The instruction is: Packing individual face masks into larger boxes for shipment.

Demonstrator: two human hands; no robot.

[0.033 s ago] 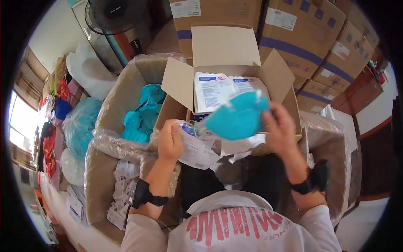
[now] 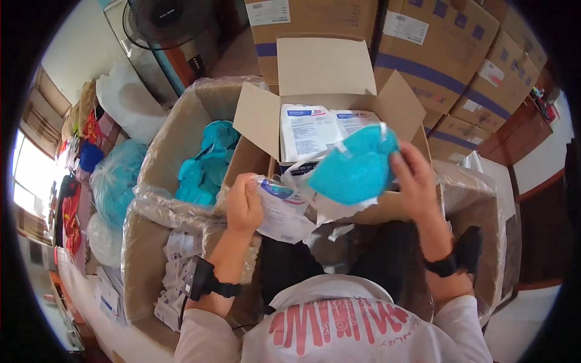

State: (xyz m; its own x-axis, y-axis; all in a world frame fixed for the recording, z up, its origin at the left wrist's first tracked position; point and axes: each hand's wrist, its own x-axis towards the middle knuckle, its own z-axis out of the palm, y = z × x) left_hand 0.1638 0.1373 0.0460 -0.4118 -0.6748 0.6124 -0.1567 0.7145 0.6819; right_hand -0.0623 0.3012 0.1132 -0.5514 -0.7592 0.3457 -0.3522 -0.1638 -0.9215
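My left hand (image 2: 243,206) is closed on the edge of a torn white packet (image 2: 283,215) with blue print. To its right, my right hand (image 2: 416,180) pinches a teal cup-shaped face mask (image 2: 357,164) by its right edge. White straps show along the mask's upper and left edges. Behind the mask stands an open cardboard carton (image 2: 327,68), with white sealed packets (image 2: 305,134) in it. A small white scrap (image 2: 341,232) is below the mask, above my lap.
To the left, a plastic-lined box (image 2: 175,139) holds several teal masks (image 2: 209,163); a nearer one (image 2: 142,266) holds white wrappers (image 2: 175,272). Another lined box (image 2: 475,242) is at my right. Taped cartons (image 2: 433,48) are stacked behind. Plastic bags (image 2: 118,187) and a fan (image 2: 163,18) are left.
My right hand has moved a little to the right with the mask, which is now tilted more upright. The white scrap is slightly lower. My left hand has hardly moved.
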